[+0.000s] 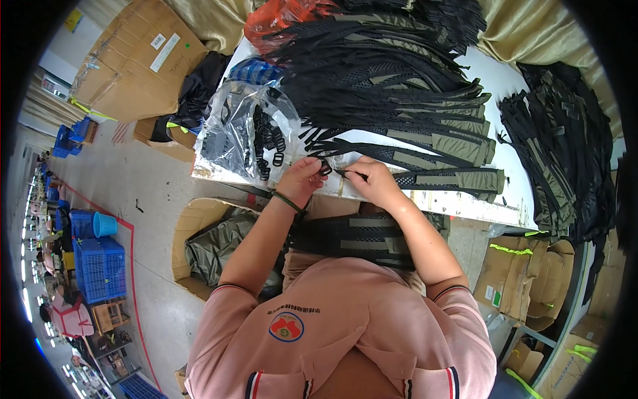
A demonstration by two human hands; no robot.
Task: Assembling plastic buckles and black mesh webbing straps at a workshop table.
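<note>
Over the near edge of the white table (pixel 512 207), my left hand (pixel 302 178) pinches a small black plastic buckle (pixel 325 167) between thumb and fingers. Close to its right, my right hand (pixel 373 181) is closed on the end of a narrow black webbing strap (pixel 340 173), which points toward the buckle. Whether the webbing passes through the buckle is too small to tell. A padded green and black mesh strap (pixel 458 178) lies just beyond my right hand. Left of my left hand, a clear plastic bag (pixel 229 123) holds many loose black buckles (pixel 278 158).
A large pile of similar straps (pixel 385 93) covers the table's far side, beside a red plastic bag (pixel 279 26). More straps hang at the right (pixel 551 146). Across my lap lies black mesh material (pixel 345 236). An open cardboard box (pixel 189 233) stands at the left.
</note>
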